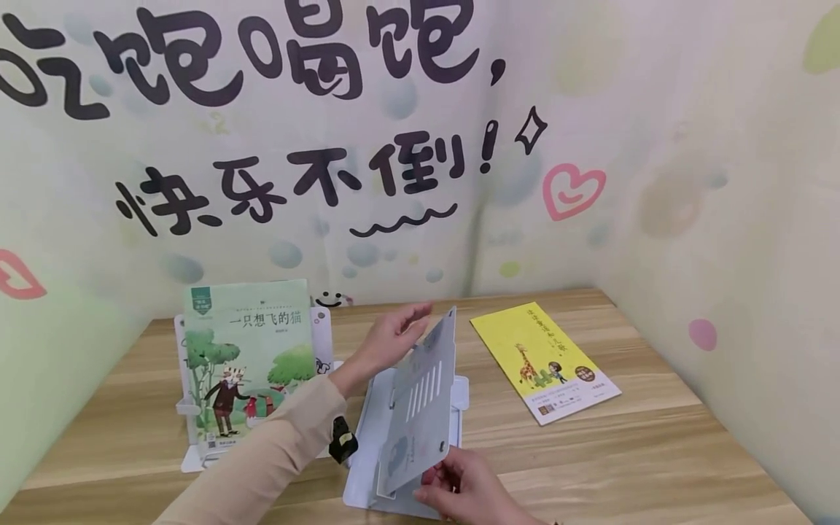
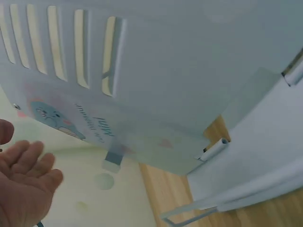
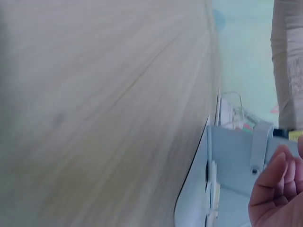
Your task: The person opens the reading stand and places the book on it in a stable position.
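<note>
A pale blue folding book stand (image 1: 426,394) stands mid-table with its slotted panel tilted up from a flat base. My left hand (image 1: 394,337) is beside the panel's upper edge, fingers extended. In the left wrist view, the left hand (image 2: 28,182) is apart from the panel (image 2: 156,80), palm turned up and nothing in it. My right hand (image 1: 469,485) is at the panel's near lower corner with curled fingers. In the right wrist view, the right hand (image 3: 279,189) is close to a bracket (image 3: 260,146) on the stand; I cannot tell whether it grips it.
To the left, a green picture book (image 1: 256,350) leans on another white stand (image 1: 323,328). A yellow book (image 1: 538,357) lies flat on the wooden table (image 1: 656,452) to the right. Behind the table hangs a printed cloth (image 1: 407,255).
</note>
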Available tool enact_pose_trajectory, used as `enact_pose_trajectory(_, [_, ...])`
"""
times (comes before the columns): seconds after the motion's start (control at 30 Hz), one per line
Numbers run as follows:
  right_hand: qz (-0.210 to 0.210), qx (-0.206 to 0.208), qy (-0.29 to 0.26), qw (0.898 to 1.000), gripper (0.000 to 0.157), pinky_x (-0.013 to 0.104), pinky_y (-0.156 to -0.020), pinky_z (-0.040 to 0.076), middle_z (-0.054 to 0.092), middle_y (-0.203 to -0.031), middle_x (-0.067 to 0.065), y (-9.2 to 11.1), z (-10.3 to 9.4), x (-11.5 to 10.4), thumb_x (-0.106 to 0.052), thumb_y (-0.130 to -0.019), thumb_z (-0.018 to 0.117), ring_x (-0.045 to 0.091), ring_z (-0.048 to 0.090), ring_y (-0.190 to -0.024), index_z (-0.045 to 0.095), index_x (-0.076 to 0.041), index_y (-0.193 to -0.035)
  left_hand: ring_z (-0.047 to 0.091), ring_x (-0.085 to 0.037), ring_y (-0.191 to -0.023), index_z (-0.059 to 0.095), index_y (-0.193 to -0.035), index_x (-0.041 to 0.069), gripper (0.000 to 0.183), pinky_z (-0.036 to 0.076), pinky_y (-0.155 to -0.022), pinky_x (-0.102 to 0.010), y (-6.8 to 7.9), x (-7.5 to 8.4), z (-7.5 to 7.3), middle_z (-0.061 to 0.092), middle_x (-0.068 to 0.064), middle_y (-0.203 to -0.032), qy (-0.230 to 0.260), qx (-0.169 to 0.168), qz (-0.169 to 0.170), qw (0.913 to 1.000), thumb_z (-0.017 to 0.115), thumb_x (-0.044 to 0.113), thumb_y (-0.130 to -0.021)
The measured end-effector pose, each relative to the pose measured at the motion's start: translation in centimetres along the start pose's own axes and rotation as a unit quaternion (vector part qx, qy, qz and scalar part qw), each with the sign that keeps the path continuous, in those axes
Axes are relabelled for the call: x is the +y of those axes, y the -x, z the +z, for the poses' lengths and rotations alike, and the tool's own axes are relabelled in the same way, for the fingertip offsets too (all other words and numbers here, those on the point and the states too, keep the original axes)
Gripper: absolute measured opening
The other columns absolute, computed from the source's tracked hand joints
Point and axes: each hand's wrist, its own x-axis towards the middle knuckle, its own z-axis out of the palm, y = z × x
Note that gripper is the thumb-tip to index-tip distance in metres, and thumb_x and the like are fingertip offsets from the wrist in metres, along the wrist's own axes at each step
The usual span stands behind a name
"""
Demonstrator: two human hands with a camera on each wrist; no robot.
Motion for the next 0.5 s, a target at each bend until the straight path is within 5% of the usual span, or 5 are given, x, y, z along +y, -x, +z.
enact_pose_trajectory(0.2, [0.009,0.013,-0.024,1.0,0.041,0.013,-0.055,0.045,0.059,-0.091,0.006,-0.5,1.2,-0.2,-0.018,-0.093,0.058,-0.001,0.052,-0.063,0.049,0.0,-0.129,0.051,-0.03,-0.122,0.046,-0.135,-0.001,0.041,0.045,-0.099,-0.04,-0.2,-1.6,0.7,0.054,-0.017,-0.133,-0.032,-0.032,-0.012,0.9989,0.047,0.019,-0.099])
enact_pose_trajectory(0.5, [-0.005,0.052,0.019,0.998,0.045,0.014,-0.058,0.045,0.059,-0.108,0.016,-0.6,1.7,-0.3,-0.019,-0.093,0.058,-0.001,0.051,-0.069,0.047,-0.002,-0.133,0.059,-0.025,-0.11,0.056,-0.126,0.003,0.031,0.051,-0.09,-0.035,-0.2,-2.2,1.2,0.062,-0.013,-0.121,-0.033,-0.017,-0.005,0.9993,0.051,0.012,-0.097])
